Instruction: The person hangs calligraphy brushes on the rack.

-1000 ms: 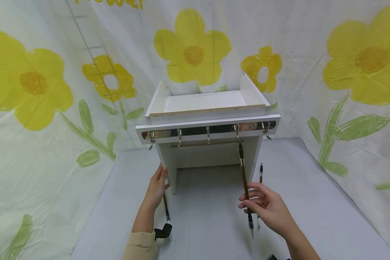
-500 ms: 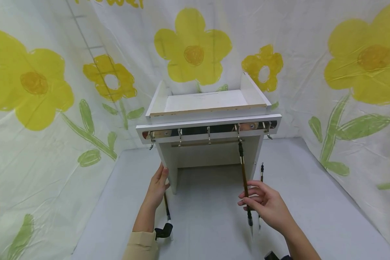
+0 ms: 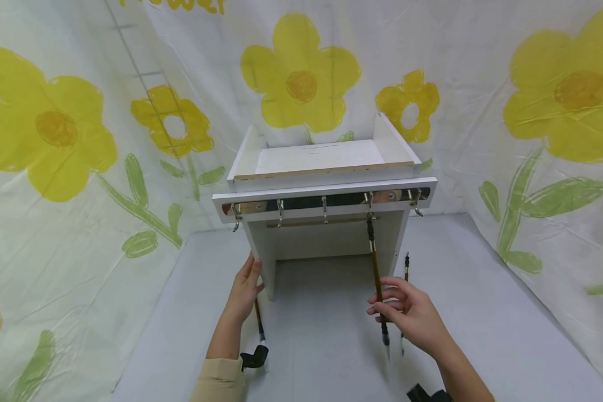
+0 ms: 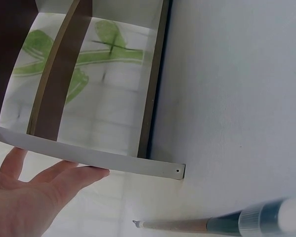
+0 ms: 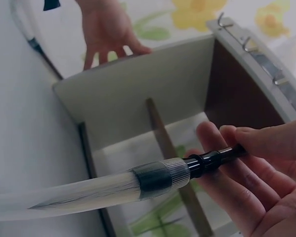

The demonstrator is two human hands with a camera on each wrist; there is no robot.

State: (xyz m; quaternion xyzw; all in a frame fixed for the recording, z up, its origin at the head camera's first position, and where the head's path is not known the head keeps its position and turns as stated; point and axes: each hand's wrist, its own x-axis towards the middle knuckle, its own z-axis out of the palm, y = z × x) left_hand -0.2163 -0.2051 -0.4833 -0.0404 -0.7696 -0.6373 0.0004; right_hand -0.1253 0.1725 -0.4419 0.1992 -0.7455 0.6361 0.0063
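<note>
The left hand (image 3: 243, 290) lies flat, fingers straight, against the left wall of the white wooden rack (image 3: 326, 184); one brown-handled brush (image 3: 259, 326) lies near it on the grey counter (image 3: 181, 312). Five metal hooks (image 3: 324, 209) line the rail. The right hand (image 3: 412, 315) pinches a hanging brown calligraphy brush (image 3: 377, 279); a third brush (image 3: 405, 279) lies right

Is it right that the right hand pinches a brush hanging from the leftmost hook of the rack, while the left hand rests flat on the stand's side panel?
Not quite. The brush that the right hand pinches hangs from the fourth hook from the left, not the leftmost; the head view shows this. The left hand does rest flat on the stand's side panel.
</note>
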